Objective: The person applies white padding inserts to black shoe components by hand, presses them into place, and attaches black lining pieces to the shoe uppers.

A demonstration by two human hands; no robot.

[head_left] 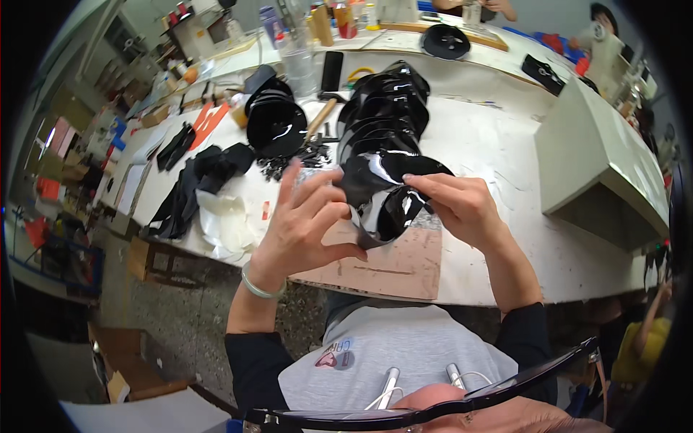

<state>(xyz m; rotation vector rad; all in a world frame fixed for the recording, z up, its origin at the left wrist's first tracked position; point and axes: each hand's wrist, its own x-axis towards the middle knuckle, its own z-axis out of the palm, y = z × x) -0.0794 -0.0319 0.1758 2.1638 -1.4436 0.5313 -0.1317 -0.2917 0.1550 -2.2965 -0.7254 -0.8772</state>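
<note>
A glossy black curved piece (375,173), shiny like patent leather and bent into a loop, is between my hands over a pinkish-brown board (390,270). My right hand (462,206) pinches its upper right edge between thumb and fingers. Against its left side is my left hand (307,224), thumb at the lower rim and some fingertips at the upper left edge, one finger raised. Right behind it stretches a row of nested glossy black pieces (386,108). Left of that row lies another stack of black shiny pieces (276,126).
Small black scraps (296,160) and a wooden-handled hammer (323,117) lie beyond my left hand. Black cloth (206,173) and white material (225,224) cover the left edge. A grey box-like stand (606,155) rises at right. A clear bottle (296,68) stands behind.
</note>
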